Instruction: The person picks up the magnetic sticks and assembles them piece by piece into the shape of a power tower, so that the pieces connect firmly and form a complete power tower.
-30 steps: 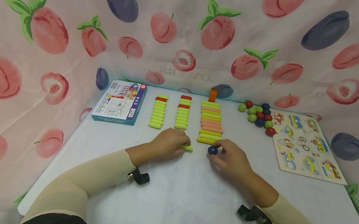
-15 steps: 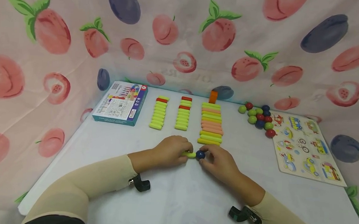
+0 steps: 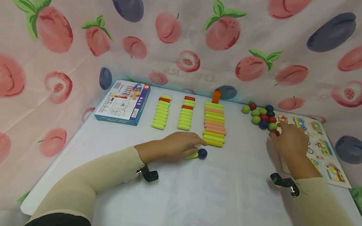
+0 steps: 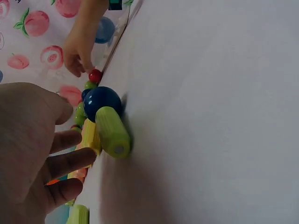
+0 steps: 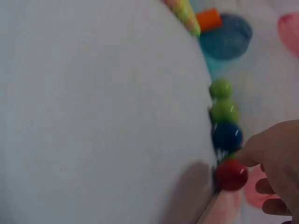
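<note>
Head view: the left hand [image 3: 173,143] lies released beside the green stick [image 3: 192,156] and blue ball [image 3: 202,153], while the right hand [image 3: 292,142] meets the red ball [image 5: 231,176], grasp indeterminable, best pinched lightly at mid-girth.

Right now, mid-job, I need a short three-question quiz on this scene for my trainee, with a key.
1. True or false: the left hand is gripping the yellow-green stick beside the lone blue ball.
2. In the right wrist view, which ball sits lowest, by the right hand? A blue, B red, C green.
3. Fill the gap: the block at the far end of the widest column of sticks is ___.

Key: 1 False, its fingers are spread beside the stick; 2 B, the red ball; 3 orange.
</note>
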A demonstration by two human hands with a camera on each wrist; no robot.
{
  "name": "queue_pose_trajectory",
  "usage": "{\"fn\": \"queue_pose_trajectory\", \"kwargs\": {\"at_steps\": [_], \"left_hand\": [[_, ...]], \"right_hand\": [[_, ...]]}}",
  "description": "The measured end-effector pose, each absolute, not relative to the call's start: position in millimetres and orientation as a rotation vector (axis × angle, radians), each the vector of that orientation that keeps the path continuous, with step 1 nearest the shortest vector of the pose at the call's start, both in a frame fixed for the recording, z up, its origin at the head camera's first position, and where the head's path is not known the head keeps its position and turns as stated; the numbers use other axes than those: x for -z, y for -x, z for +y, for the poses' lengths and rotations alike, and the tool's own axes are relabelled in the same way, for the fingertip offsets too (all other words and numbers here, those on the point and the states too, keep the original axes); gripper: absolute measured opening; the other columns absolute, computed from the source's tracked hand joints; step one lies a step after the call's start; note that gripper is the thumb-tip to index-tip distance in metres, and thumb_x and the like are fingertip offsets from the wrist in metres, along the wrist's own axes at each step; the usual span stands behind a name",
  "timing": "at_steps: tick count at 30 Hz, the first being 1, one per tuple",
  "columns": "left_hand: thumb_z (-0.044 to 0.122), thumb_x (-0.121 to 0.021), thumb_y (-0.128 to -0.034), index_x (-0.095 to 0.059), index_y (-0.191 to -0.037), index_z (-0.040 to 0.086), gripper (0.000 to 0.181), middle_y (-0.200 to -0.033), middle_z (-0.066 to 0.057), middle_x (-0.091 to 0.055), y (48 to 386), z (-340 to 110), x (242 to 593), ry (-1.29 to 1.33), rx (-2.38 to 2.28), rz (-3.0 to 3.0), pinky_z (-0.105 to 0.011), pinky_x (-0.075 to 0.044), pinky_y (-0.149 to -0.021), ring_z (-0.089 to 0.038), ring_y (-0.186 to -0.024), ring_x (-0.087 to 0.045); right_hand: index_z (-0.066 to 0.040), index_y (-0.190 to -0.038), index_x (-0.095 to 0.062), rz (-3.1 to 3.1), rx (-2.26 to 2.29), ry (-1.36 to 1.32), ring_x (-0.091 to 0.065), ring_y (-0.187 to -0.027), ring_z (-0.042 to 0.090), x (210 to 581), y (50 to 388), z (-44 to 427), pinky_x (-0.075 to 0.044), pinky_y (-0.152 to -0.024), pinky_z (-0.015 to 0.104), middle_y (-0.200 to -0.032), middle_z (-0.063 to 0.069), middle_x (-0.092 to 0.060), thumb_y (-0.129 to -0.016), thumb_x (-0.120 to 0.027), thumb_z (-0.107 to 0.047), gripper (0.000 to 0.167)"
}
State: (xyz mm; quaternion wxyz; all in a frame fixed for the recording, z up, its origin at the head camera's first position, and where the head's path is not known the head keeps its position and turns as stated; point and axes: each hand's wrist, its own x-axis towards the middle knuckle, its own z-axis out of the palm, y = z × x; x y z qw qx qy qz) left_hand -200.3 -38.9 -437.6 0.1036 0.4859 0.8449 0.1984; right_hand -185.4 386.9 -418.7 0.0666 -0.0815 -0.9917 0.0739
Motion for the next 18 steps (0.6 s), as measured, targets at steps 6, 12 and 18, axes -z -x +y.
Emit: {"fn": "queue_pose_trajectory", "kwargs": {"at_steps": [6,12,18], "left_hand": [[0.019,-0.061,-0.109,-0.068,-0.144,0.026,0.037,-0.135,0.009,-0.069,207.6,-18.4,431.3,-1.54,-0.454,2.42,-0.026,-0.05,-0.101,-0.007,-0.123,-0.061],[0.027,-0.067,-0.1067,-0.071,-0.137,0.023,0.031,-0.123,0.008,-0.07,206.5,-12.7,426.1,-1.496,-0.394,2.417,-0.025,-0.051,-0.087,-0.008,-0.1,-0.061],[0.039,-0.07,-0.1033,-0.07,-0.12,0.023,0.023,-0.098,0.012,-0.069,206.1,-24.7,429.3,-1.324,-0.396,2.514,-0.026,-0.049,-0.074,-0.006,-0.085,-0.061]], "right_hand": [[0.005,-0.141,-0.055,-3.117,-0.217,0.368,-0.049,-0.114,0.06,432.7,193.3,412.7,-0.038,-0.094,0.075,-0.128,0.036,-0.06,-0.099,-0.069,-0.04,0.064],[0.007,-0.141,-0.054,-3.084,-0.269,0.374,-0.05,-0.115,0.058,438.3,193.2,408.7,-0.035,-0.096,0.076,-0.127,0.037,-0.06,-0.098,-0.07,-0.036,0.062],[0.003,-0.14,-0.057,-3.056,-0.499,0.353,-0.057,-0.111,0.049,438.0,174.4,396.3,-0.046,-0.09,0.066,-0.121,0.028,-0.065,-0.097,-0.071,-0.038,0.061]]}}
